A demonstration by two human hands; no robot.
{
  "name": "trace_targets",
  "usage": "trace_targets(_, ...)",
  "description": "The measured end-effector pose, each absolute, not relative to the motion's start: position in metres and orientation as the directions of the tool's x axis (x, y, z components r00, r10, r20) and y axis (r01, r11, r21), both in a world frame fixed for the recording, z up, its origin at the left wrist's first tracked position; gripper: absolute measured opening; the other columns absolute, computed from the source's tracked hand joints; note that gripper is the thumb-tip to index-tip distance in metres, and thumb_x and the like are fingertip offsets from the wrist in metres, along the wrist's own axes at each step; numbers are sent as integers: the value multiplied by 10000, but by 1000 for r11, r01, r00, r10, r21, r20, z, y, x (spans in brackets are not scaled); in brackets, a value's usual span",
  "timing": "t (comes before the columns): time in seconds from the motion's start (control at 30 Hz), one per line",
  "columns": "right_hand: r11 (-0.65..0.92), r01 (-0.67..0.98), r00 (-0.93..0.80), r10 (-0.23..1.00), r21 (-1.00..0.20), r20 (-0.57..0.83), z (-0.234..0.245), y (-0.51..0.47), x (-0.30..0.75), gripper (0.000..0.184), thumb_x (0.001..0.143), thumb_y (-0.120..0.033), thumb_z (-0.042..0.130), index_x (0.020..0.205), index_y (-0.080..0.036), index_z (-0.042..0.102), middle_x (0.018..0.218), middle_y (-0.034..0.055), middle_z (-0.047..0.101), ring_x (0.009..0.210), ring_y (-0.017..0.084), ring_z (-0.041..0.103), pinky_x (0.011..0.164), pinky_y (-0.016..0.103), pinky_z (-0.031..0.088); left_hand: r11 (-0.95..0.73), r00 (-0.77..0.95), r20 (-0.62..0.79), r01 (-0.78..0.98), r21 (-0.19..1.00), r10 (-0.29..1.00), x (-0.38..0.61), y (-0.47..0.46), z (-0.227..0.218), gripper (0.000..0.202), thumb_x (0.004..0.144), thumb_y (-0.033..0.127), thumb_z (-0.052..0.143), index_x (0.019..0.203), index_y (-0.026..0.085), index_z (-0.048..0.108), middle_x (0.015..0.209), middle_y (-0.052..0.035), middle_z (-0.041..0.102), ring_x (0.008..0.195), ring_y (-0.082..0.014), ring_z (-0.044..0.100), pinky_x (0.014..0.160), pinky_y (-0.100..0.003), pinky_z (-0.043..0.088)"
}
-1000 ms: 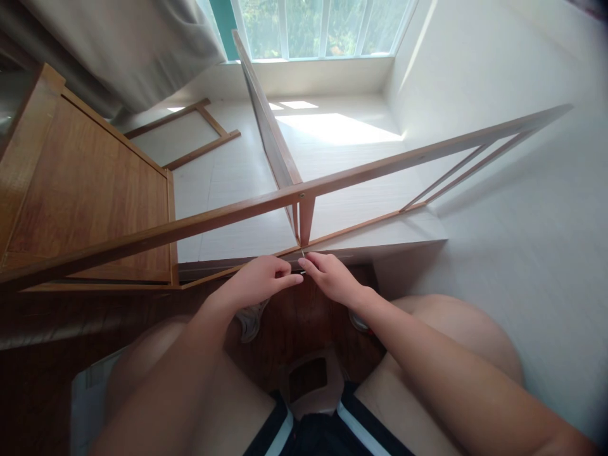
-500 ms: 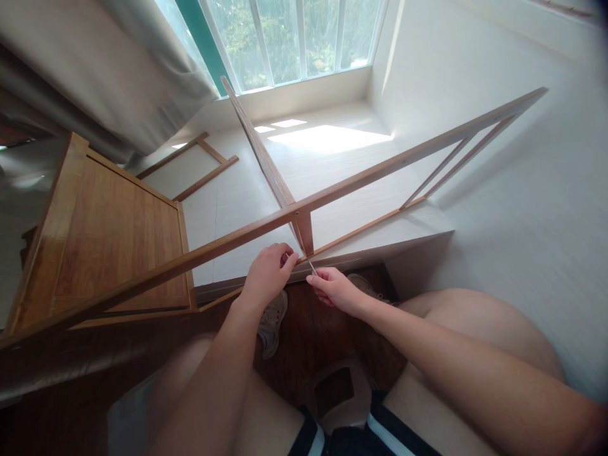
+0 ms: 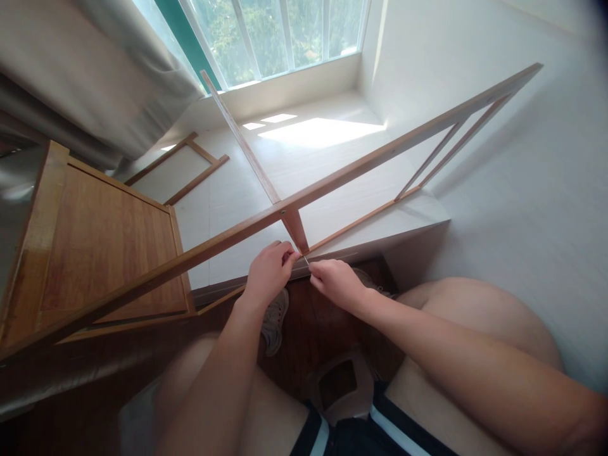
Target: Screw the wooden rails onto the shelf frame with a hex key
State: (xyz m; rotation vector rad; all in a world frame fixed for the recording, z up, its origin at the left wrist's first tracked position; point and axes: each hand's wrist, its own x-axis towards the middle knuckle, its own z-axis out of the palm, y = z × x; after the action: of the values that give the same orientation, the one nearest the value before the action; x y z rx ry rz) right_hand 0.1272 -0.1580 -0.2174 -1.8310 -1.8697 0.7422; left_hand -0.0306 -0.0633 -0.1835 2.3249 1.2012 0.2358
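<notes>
A wooden frame point(image 3: 361, 166) of long thin rails lies across a white platform in front of me. A flat wooden panel point(image 3: 247, 152) stands on edge and meets the frame at a joint. My left hand point(image 3: 268, 272) is closed, its fingertips pinched against the lower corner of that joint. Just to the right, my right hand point(image 3: 335, 282) is closed on a thin metal tool point(image 3: 306, 260) whose tip points at the same corner. Both hands nearly touch.
A brown wooden cabinet panel point(image 3: 99, 247) lies at the left. A small wooden frame point(image 3: 183, 168) rests on the white platform point(image 3: 418, 218) near a grey curtain point(image 3: 95, 82). A window point(image 3: 280, 35) is at the back, a white wall at the right. My knees and shoes show below.
My right hand has risen back toward the joint with the thin tool, closing the gap to my left hand. The view has shifted slightly; the left hand stays at the corner.
</notes>
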Motion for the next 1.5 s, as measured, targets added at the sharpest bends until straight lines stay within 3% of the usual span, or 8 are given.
trace_targets(0.27,-94,897,27,987,-433,-158,-206,-159,125,361,951,-431,454,751,-204,652,770,119,702,679,235,628,614,298,322,-448,564,-107,744,495,819,-28,-61,-184,240,919,394,491,795,223,605,807,-31,641,767,-187,564,666,-298,358)
trace_targets(0.5,-161,780,53,980,-605,-193,-211,-162,121,425,978,-430,392,687,-193,591,705,93,653,645,203,575,606,300,301,-443,560,-100,742,503,823,-29,-60,-185,269,920,419,485,788,221,610,791,-26,646,737,-182,555,651,-298,343)
trace_targets(0.7,-279,99,45,960,-955,-276,-229,-162,111,458,937,-469,443,569,-202,382,520,-37,385,510,110,352,517,263,251,-435,551,-106,749,500,828,-29,-60,-187,264,921,420,484,805,225,620,795,-24,648,738,-179,558,652,-296,340)
trace_targets(0.83,-436,-461,-131,895,-773,-426,-235,-166,102,461,894,-501,501,572,-222,324,453,-93,248,399,74,191,413,240,151,-425,548,-123,754,501,828,-30,-61,-186,263,919,423,486,837,229,644,813,-30,657,748,-182,563,657,-296,344)
trace_targets(0.97,-429,-664,-235,897,-613,-374,-236,-169,99,476,883,-487,541,564,-213,318,466,-91,263,402,63,197,408,221,141,-430,554,-123,751,501,824,-30,-62,-186,273,925,428,475,845,227,642,819,-32,657,744,-179,557,661,-296,347)
trace_targets(1.13,-459,-576,-225,885,-677,-408,-240,-166,101,476,884,-515,530,578,-216,319,463,-98,244,397,61,171,408,228,115,-430,552,-111,745,510,826,-30,-61,-188,277,925,431,471,840,223,634,817,-24,653,741,-173,556,656,-293,359)
trace_targets(1.33,-255,-108,55,963,-961,-262,-245,-166,101,464,908,-496,496,576,-195,372,526,-60,322,508,85,293,494,249,207,-464,580,-68,711,529,812,-30,-64,-184,206,898,385,516,843,222,628,809,-12,634,748,-164,557,656,-286,387)
trace_targets(1.5,-250,-114,76,963,-961,-260,-246,-168,97,457,917,-495,478,586,-198,376,523,-58,342,509,89,301,498,253,210,-511,613,-22,677,530,790,-32,-68,-181,129,863,333,564,895,222,621,857,-10,631,798,-163,567,680,-279,407)
